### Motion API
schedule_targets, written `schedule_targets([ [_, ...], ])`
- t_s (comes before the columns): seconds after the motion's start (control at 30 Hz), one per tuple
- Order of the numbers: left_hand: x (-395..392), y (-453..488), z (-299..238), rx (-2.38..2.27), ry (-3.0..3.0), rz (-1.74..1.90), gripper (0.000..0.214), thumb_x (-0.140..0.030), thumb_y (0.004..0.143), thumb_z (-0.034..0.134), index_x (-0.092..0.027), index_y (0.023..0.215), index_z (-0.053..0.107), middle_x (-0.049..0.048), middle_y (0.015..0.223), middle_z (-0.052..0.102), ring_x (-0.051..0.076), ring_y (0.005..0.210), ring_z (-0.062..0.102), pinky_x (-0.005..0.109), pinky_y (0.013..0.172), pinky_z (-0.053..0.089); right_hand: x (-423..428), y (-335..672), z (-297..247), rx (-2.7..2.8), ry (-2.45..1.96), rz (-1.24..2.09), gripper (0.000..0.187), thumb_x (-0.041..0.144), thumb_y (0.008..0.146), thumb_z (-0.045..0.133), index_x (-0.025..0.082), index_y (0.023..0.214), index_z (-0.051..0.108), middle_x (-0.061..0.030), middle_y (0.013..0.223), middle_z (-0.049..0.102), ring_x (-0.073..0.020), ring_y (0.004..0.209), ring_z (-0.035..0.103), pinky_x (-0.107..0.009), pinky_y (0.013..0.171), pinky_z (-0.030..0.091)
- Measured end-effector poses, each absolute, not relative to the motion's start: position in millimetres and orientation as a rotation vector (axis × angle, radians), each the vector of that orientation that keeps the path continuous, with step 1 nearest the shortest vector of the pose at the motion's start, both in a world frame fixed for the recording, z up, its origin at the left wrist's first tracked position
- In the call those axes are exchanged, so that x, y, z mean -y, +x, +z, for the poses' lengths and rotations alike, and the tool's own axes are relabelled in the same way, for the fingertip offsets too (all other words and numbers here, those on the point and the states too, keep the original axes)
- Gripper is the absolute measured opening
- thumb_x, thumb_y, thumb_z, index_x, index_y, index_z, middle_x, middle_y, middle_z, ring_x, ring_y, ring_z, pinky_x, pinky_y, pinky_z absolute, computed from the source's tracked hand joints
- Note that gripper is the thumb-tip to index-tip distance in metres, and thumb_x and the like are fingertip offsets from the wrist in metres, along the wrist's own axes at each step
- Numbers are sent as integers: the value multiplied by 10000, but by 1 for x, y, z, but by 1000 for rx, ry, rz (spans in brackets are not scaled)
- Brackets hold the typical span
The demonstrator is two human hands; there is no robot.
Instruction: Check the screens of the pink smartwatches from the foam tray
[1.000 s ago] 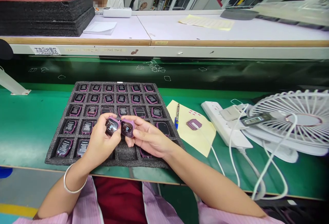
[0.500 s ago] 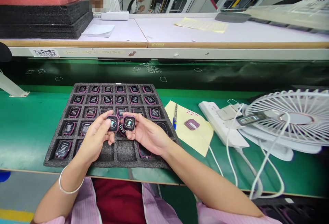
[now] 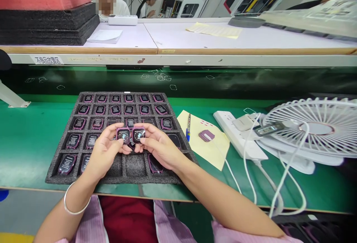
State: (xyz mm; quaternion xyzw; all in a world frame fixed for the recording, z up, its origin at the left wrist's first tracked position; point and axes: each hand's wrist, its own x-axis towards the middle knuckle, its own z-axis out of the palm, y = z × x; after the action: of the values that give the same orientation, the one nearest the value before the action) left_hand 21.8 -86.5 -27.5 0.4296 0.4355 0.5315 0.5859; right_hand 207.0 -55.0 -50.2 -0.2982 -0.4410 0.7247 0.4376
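My left hand (image 3: 103, 153) pinches a purple watch body (image 3: 123, 135) with its lit screen facing up. Beside it, my right hand (image 3: 159, 148) holds a second purple watch body (image 3: 138, 134), and the two touch side by side. Both hover over the near middle of a black foam tray (image 3: 111, 178) whose pockets hold several more purple watch bodies (image 3: 97, 123). A few pockets in the near rows stand bare.
A yellow paper (image 3: 214, 150) with a pen (image 3: 188, 128) and one purple part (image 3: 206, 135) lies right of the tray. Further right sit a white power strip (image 3: 225, 118), cables and a white fan (image 3: 315, 131). A raised shelf (image 3: 178, 51) with stacked foam (image 3: 47, 20) runs behind; other people sit beyond it.
Both hands turned the two watch bodies screen-up and brought them close together; the pair shifted slightly away from me over the tray.
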Motion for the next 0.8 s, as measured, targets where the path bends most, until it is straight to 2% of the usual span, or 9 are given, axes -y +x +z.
schedule_targets([
  [0.47, 86, 22, -27, -998, 1082, 1192, 374, -211, 804, 709, -185, 1148, 566, 14, 1009, 673, 97, 601, 719, 220, 610, 629, 56, 206, -48, 1123, -739, 1781, 312, 223, 836, 749, 212, 1130, 646, 28, 827, 667, -103, 612, 642, -264, 616, 507],
  [0.8, 86, 22, -30, -1016, 1131, 1181, 326, -228, 830, 696, -187, 1122, 558, -17, 919, 637, 88, 569, 693, 215, 580, 609, 57, 206, -48, 1129, -739, 1783, 350, 169, 795, 738, 208, 1130, 643, 22, 852, 671, -106, 607, 622, -268, 604, 510],
])
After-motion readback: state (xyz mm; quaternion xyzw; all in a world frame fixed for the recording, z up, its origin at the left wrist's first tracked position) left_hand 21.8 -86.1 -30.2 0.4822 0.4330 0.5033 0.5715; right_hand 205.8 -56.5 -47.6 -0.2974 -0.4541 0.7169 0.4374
